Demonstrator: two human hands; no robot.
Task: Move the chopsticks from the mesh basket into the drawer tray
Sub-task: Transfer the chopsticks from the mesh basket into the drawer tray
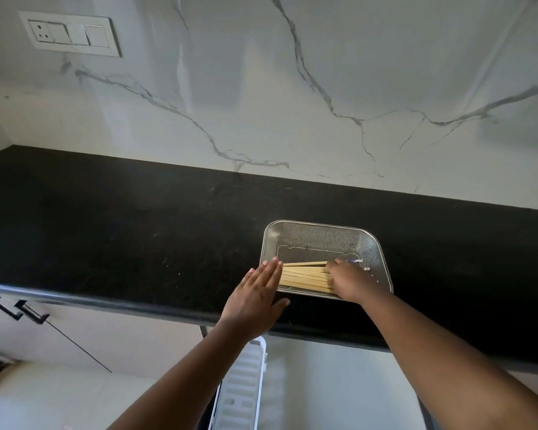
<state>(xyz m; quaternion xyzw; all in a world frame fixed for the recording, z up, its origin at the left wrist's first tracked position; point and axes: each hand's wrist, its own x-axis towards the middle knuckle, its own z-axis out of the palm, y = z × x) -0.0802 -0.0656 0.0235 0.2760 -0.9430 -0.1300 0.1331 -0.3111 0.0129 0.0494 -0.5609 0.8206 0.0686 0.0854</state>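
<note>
head view: white drawer tray [243,389] at bottom edge, below black counter [106,231]. left hand [255,293] flat, fingers spread, at mesh basket [323,240] left rim. right hand [351,280] fingers curled onto chopsticks [305,276] lying in basket; grip unclear. marble wall [292,88] behind.

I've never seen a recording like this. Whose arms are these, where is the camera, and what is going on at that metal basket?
No machine here: a person wears a camera on the head, looking down at their own bare arms. On the black countertop sits a mesh basket holding a bundle of wooden chopsticks. The right hand reaches into the basket and rests on the chopsticks; whether it grips them I cannot tell. The left hand, flat and open, steadies the bundle's ends at the basket's left edge. Below the counter, a white drawer tray waits.
</note>
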